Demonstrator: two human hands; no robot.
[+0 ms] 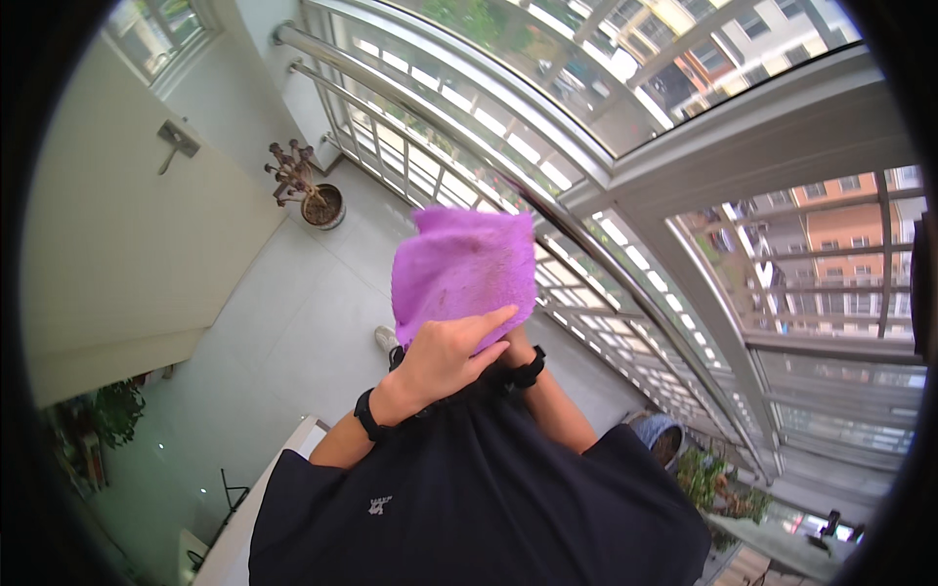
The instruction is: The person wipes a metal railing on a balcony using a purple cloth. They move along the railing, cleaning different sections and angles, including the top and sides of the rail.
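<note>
A purple cloth (465, 264) with dark stains is spread out in front of my body. My left hand (447, 355) is at its lower edge, with the index finger stretched across the front and the thumb below. Most of my right hand (519, 346) is hidden behind the cloth's lower right corner, where it holds the cloth from beneath. Its fingers cannot be seen. Each wrist wears a black band.
A metal handrail (586, 238) runs along the window on the right. A potted withered plant (322, 206) stands on the floor near the door (132, 205). At lower right are a blue pot (657, 432) and a leafy plant (703, 472). A white-topped surface (242, 531) is at lower left.
</note>
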